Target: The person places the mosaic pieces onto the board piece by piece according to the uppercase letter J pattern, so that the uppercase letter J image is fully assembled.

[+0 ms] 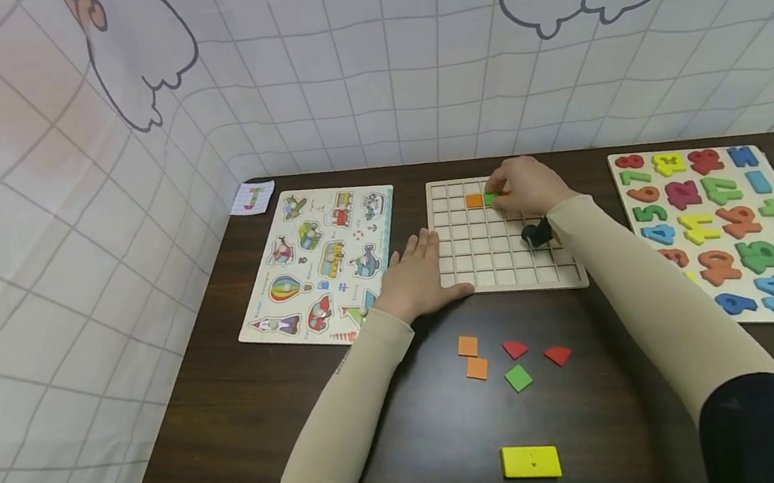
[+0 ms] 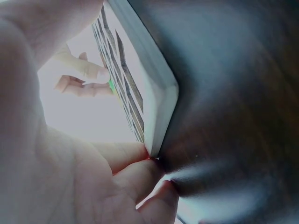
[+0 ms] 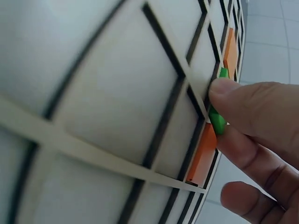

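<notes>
R hand [image 1: 531,181] pinching green tile [image 3: 218,122], grid bd [image 1: 463,249], L sleeve txt [image 1: 342,363] — illegible

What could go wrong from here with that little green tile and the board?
The right hand pinches the green tile between two orange tiles; it might slip and land crooked. Working this close, the hand could also nudge those orange tiles out of place. And the left hand touches the grid board's edge: an uneven push could shift it.

The head view looks forward and down over the table [image 1: 409,438]; both wrist views share the gridded board [image 1: 488,250] close-up.
</notes>
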{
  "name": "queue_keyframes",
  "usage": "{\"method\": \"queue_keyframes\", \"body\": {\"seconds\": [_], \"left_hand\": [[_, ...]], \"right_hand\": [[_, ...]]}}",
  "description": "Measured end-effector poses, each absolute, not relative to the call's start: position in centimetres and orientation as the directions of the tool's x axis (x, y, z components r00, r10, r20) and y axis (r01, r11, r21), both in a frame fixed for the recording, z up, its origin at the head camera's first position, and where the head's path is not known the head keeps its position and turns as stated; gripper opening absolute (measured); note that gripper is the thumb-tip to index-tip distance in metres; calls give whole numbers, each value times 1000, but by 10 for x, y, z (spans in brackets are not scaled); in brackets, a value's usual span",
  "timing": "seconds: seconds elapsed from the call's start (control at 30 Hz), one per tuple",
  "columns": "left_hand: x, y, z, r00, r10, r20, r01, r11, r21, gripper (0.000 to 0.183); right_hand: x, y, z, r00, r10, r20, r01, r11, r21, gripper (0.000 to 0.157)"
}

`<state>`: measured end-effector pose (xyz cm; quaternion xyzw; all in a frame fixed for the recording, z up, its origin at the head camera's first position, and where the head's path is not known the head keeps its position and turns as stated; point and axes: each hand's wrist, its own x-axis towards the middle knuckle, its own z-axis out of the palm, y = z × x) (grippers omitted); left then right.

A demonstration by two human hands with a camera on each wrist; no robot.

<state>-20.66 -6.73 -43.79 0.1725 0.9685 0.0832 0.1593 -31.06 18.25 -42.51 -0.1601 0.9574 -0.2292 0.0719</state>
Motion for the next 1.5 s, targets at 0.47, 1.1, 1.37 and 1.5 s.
{"method": "queue_keyframes", "body": {"seconds": [0.47,1.1,1.37,1.5], "left_hand": [[-206,-67,-440,-888,364,-281,314,926,207,112],[-212,-69,-437,-884,374,-281,327,923,202,111],[-212,-67,-434,-881,379,-284,328,921,211,111],[-210,-67,-436,-880,369,-299,318,925,207,112]], "right_hand": [[-295,188,-427,-930,-366,-38,-301,816,-494,40],[-172,136,-432,-704,-709,45,-612,574,-544,6],[-135,112,-433,-705,-706,69,-659,617,-430,19],[-125,106,-432,-698,-708,111,-694,629,-349,23]]}}
